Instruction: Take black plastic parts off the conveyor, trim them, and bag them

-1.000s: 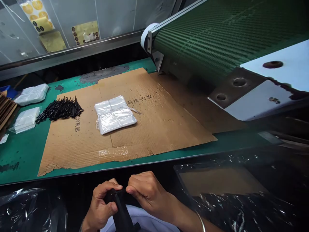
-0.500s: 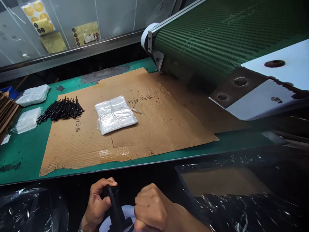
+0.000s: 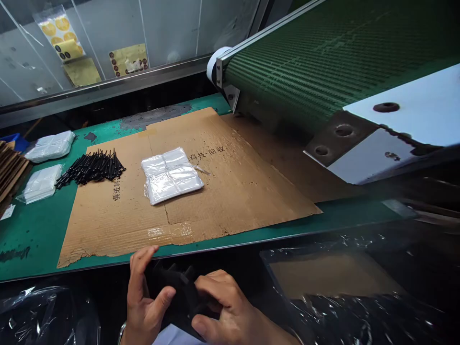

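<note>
Both hands are low in the view, below the table's front edge. My left hand [image 3: 143, 302] has its fingers raised along the side of a black plastic part [image 3: 181, 294], thumb pressed on it. My right hand [image 3: 224, 309] curls around the same black part from the right. The part's shape is hard to make out against the dark background. On the brown cardboard sheet [image 3: 230, 191] lies a stack of clear plastic bags [image 3: 170, 175], and a pile of thin black sticks [image 3: 91, 166] lies at its left edge.
The green table [image 3: 32, 230] carries two white bag bundles [image 3: 50, 146] at the far left and brown strips at the left edge. A green conveyor belt [image 3: 323, 52] slopes over the right side. Crinkled black plastic bags [image 3: 359, 306] hang below the table on both sides.
Both hands have risen and come together on the black part. The left fingers opened upward along it, and the right hand moved from a fist beside it to gripping it.
</note>
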`<state>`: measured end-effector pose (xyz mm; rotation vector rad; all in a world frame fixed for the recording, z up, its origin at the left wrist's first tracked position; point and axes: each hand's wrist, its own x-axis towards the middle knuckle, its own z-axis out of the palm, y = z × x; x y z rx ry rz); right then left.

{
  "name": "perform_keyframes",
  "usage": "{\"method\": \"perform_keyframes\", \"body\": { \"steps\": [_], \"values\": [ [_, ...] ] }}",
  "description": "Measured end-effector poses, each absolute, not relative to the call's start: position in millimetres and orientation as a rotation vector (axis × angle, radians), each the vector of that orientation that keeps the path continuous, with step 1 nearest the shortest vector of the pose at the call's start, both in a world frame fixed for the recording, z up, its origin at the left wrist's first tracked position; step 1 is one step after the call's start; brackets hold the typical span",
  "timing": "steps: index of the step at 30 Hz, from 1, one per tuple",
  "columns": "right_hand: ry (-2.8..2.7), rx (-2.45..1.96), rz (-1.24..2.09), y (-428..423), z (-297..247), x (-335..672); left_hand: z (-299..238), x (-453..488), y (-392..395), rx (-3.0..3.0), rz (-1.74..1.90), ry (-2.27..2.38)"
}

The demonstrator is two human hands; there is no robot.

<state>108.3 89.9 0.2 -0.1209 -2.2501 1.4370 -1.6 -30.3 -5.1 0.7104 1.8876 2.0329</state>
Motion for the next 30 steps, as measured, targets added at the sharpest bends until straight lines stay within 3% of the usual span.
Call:
{"method": "perform_keyframes", "body": {
  "steps": [2, 6, 8, 13, 22, 30],
  "values": [
    [-2.158, -0.125, 1.181, 86.4, -6.0, 104.6, -6.1, 5.9, -27.6, 0.254, 2.167, 1.723],
    [-2.199, 0.069, 0.793, 78.5, -16.5, 98.7, -14.4, 14.0, -25.4, -0.240, 1.886, 0.932],
    [-2.271, 0.127, 0.743, 76.5, -16.8, 99.6, -17.3, 13.6, -23.9, -0.309, 1.866, 0.781],
    [-2.292, -0.002, 0.906, 86.9, -4.0, 106.4, -14.4, 13.1, -19.9, -0.336, 1.981, 0.955],
    [-2.446, 0.018, 0.638, 106.0, -3.6, 89.1, -6.4, 19.0, -23.3, -0.320, 1.815, 1.014],
    [-2.541, 0.194, 0.593, 94.9, -3.3, 107.3, -12.5, 13.6, -25.9, -0.482, 1.844, 1.045]
  ]
}}
